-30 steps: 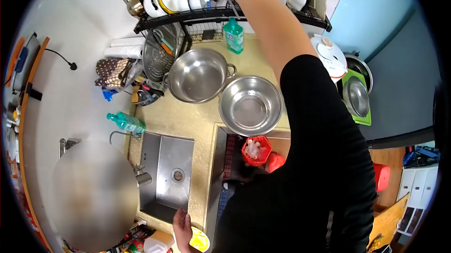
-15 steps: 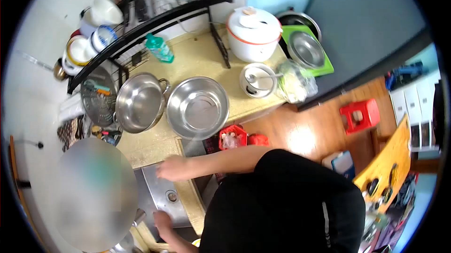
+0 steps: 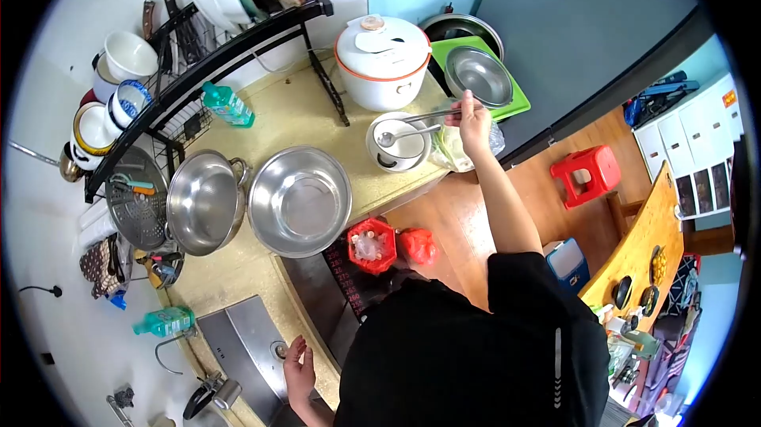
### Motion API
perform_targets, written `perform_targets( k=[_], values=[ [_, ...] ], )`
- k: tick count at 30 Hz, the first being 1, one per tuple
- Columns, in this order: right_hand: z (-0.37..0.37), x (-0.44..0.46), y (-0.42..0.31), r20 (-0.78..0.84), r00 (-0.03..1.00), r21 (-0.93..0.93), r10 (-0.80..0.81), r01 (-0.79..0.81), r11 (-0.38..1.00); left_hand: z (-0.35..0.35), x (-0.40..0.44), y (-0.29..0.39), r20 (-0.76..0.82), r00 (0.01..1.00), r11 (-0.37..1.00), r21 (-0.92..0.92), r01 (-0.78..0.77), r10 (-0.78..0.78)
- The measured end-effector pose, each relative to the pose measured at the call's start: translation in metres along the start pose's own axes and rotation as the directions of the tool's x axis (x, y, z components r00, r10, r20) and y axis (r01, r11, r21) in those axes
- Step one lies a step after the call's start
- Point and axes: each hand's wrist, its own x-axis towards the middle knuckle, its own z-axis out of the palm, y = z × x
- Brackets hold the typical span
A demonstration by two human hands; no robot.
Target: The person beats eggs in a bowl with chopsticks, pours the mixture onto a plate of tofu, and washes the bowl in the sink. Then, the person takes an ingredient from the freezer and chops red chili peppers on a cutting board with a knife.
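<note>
My right hand [image 3: 473, 122] is closed around the end of a thin, stick-like utensil [image 3: 434, 115] that reaches over the rim of a small white pot [image 3: 399, 159]. In that pot rests a metal spoon [image 3: 388, 139], its handle leaning out over the rim. Beside the pot, below my right hand, lies a plastic bag with pale green vegetables [image 3: 450, 151]. My left hand [image 3: 299, 370] hovers by the sink [image 3: 252, 330], fingers extended and apart, holding nothing.
On the counter stand a steel basin [image 3: 300, 201], a two-handled steel pot [image 3: 202, 203] and a white lidded pot [image 3: 384, 70]. A steel bowl [image 3: 478, 76] sits on a green board [image 3: 518, 102]. A black dish rack [image 3: 214, 50] spans the back. A red stool [image 3: 596, 169] stands on the floor.
My right hand has moved from over the sink, up and right, to the small white pot, and now grips the thin utensil. My left hand has stayed near the sink. The view has shifted.
</note>
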Motion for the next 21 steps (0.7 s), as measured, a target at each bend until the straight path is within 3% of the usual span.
perform_targets(
  k=[4,8,12,14,15,16,18,19,20,21],
  values=[
    [-0.011,0.037,0.033,0.097,0.994,-0.200,0.042,-0.022,0.979,0.000,0.003,0.022,-0.022,1.000,0.991,0.135,0.012,-0.009],
    [-0.001,0.041,0.033,0.108,0.992,-0.384,0.067,-0.020,0.923,0.002,0.004,0.039,-0.035,0.999,0.993,0.120,0.001,0.003],
    [0.003,0.057,0.064,0.133,0.984,-0.351,0.119,-0.066,0.934,0.007,0.006,0.047,-0.011,1.000,0.986,0.169,0.009,-0.007],
    [0.000,0.070,0.089,0.119,0.965,-0.331,0.232,-0.182,0.926,0.012,0.006,0.030,-0.022,0.999,0.987,0.159,-0.025,0.029],
    [-0.011,0.077,0.098,0.174,0.951,-0.525,0.255,-0.130,0.841,0.013,0.004,0.056,0.009,1.000,0.976,0.216,-0.018,0.016],
    [-0.028,0.096,0.131,0.234,0.905,-0.598,0.356,-0.155,0.786,0.016,0.006,0.049,0.025,0.998,0.958,0.279,-0.064,0.060],
    [-0.036,0.103,0.151,0.291,0.827,-0.375,0.481,-0.364,0.853,0.022,0.001,0.071,-0.009,0.988,0.951,0.275,-0.144,0.152],
    [-0.043,0.103,0.159,0.377,0.812,-0.248,0.446,-0.376,0.893,0.023,0.001,0.075,-0.041,0.983,0.944,0.288,-0.162,0.181],
    [-0.048,0.117,0.166,0.385,0.744,-0.221,0.545,-0.499,0.838,0.021,-0.001,0.092,-0.063,0.978,0.960,0.215,-0.182,0.200],
    [-0.060,0.121,0.168,0.388,0.736,-0.216,0.554,-0.512,0.831,0.021,-0.003,0.085,-0.027,0.987,0.968,0.200,-0.151,0.160]
  ],
)
